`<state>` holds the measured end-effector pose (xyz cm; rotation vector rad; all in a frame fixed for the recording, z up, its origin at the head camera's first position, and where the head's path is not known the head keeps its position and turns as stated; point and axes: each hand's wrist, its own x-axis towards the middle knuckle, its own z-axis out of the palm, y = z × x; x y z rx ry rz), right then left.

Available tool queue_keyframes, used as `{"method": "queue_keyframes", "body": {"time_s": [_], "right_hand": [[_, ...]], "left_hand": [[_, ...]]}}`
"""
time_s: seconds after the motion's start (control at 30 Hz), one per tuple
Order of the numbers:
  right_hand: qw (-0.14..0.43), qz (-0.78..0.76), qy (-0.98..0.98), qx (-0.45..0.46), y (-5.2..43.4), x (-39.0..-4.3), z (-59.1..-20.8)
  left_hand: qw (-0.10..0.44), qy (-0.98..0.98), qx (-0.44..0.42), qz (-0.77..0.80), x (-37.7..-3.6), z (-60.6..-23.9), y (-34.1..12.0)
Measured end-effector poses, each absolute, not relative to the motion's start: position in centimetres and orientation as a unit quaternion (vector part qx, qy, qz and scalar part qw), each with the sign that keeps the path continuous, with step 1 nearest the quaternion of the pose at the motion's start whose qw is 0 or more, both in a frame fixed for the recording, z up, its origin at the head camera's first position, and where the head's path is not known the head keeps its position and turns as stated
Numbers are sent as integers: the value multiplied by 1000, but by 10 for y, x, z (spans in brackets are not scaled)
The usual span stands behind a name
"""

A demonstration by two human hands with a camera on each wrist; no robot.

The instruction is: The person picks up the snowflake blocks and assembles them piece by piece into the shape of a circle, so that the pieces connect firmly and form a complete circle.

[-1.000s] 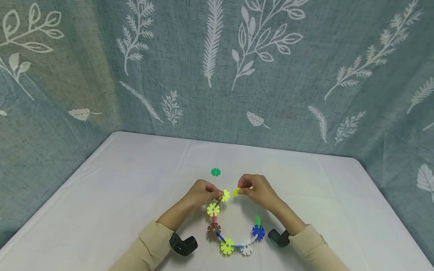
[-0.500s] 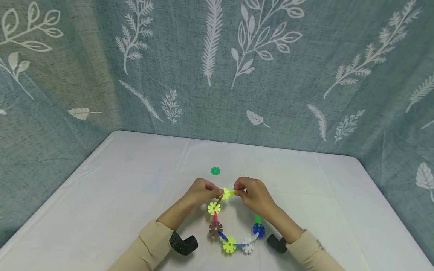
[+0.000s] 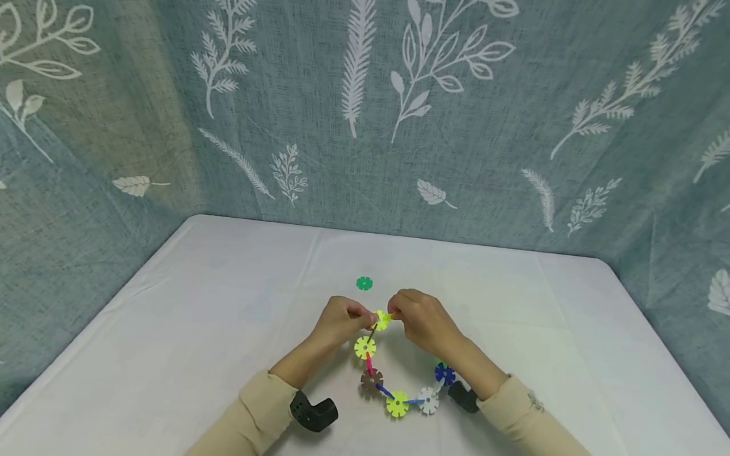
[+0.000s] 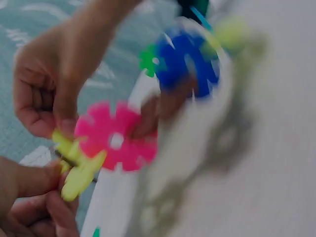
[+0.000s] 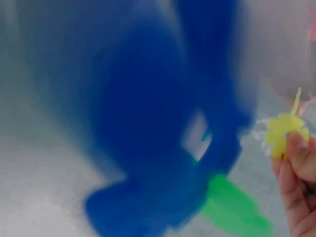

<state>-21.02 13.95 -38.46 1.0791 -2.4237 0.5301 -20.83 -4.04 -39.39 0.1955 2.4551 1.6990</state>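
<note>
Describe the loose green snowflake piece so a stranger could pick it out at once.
Start at the white table in front of the leaf-print curtain. Just beyond the two hands, towards the curtain, lies one small dark green snowflake disc, flat on the cloth. Unlike the other coloured discs, which are linked in a curved chain, it lies alone, joined to nothing.

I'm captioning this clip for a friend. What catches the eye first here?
At the table's middle, the left hand and right hand pinch yellow-green snowflake discs at the end of a colourful chain of discs curving toward the person. One green disc lies alone beyond the hands.
</note>
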Motion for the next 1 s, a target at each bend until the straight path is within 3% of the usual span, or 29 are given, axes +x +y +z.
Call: {"method": "queue_keyframes", "body": {"time_s": [0.17,0.3,0.47,0.8,1.0], "right_hand": [[170,206,-877,400,143,-218,-384],[155,220,-877,399,141,-222,-385],[143,233,-880,388,135,-222,-386],[100,292,-865,395,119,-225,-386],[11,360,-864,352,121,-237,-382]], "left_hand": [[44,853,99,510,-211,-393,-49],[-36,879,119,460,-212,-390,-53],[-112,894,224,372,-214,-383,-50],[-128,922,234,280,-209,-384,-48],[-130,924,218,286,-205,-387,-56]]}}
